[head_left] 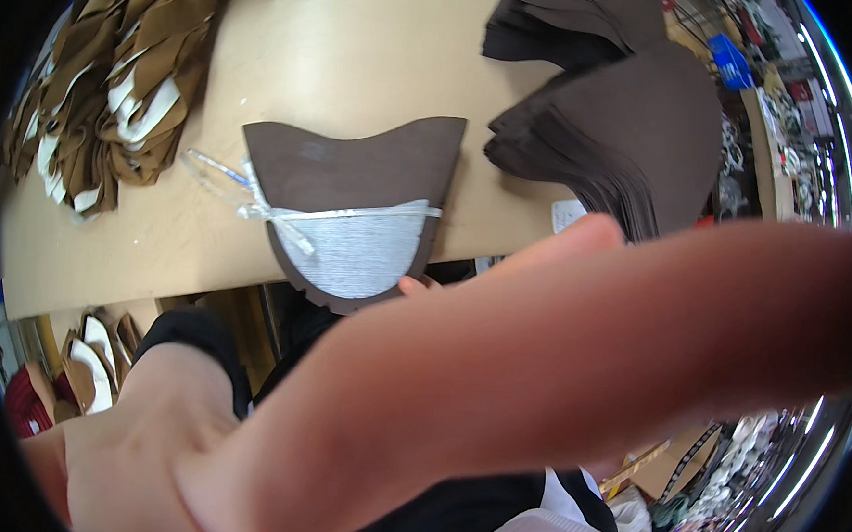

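A dark brown cut panel with a dipped top edge and a rounded, notched bottom lies on the table, its lower end over the front edge. A pale grey half-round patch covers its lower part, crossed by a thin white tie knotted at the left. A fingertip shows at the panel's lower right edge. Bare skin of an arm, blurred and close, crosses from the right to the lower left. It hides most of the fingers, and which hand the fingertip belongs to is unclear. A black band sits against skin at left.
Fanned stacks of dark brown panels lie at right on the beige table. Brown pieces with white lining heap at far left. A blue pen lies left of the panel. More brown-and-white pieces sit below the table edge.
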Tool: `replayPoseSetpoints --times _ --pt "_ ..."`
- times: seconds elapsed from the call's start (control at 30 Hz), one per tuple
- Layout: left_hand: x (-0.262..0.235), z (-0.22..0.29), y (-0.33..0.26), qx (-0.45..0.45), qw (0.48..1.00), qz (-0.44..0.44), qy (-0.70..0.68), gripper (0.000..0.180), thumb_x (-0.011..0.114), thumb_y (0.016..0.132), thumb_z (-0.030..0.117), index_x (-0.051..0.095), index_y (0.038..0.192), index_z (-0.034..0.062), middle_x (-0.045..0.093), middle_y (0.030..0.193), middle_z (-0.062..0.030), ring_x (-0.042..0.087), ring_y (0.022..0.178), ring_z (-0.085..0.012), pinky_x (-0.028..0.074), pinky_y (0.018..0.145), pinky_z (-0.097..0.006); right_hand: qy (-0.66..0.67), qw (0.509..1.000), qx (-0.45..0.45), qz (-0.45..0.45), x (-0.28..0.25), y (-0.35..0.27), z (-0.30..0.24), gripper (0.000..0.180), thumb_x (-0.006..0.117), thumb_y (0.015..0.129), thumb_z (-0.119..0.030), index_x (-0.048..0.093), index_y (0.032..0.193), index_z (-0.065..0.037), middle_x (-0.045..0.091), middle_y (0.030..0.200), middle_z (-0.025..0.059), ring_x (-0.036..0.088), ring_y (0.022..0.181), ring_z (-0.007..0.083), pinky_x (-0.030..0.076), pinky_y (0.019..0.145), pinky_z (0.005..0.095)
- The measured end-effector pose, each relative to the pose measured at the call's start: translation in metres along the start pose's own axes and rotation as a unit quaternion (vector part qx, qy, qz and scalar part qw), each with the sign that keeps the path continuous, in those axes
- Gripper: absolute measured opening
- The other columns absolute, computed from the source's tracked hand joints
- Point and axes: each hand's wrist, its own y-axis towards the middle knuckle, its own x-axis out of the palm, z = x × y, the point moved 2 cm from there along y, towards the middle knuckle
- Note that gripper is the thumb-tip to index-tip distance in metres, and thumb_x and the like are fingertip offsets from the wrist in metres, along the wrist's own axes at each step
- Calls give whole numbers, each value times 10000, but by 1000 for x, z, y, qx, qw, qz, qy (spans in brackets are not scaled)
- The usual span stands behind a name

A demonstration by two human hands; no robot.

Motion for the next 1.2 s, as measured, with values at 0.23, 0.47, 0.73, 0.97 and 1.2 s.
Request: replayPoseSetpoints --times 0.23,0.47,0.73,0.97,1.2 --pt "-17 -25 -61 -12 987 163 4 484 382 1009 506 392 1412 239 357 1478 -20 284 1391 -339 331 1008 -429 55 997 -56 21 22 5 -3 651 747 869 -337 437 1341 -13 572 1238 85 561 1129 151 459 954 351" --pt "-9 -18 -105 10 973 232 8 461 383 1029 440 375 1445 240 384 1474 -16 340 1366 -351 385 934 -391 -55 993 -64 84 8 -14 1 677 743 846 -367 465 1335 8 596 1225 117 580 1108 177 472 908 346" --pt "52 26 11 104 988 -94 71 428 368 1035 478 508 1384 273 211 1589 -29 210 1442 -391 302 1063 -477 -22 991 -111 70 -16 -36 -10 698 681 918 -333 318 1463 -91 459 1385 77 483 1240 175 461 936 338" --pt "-99 -78 32 193 841 389 323 579 440 1030 446 354 1500 119 325 1565 -137 258 1465 -231 167 1196 -439 -62 966 -192 164 5 -27 -25 725 750 850 -277 360 1392 4 501 1316 148 500 1218 220 445 965 342" --pt "-90 -147 34 184 908 357 123 641 462 1026 380 184 1562 165 205 1604 -97 224 1461 -256 150 1195 -428 -293 880 -340 154 35 -50 -36 772 901 668 -158 413 1247 -6 566 1145 110 566 1049 153 455 922 304"
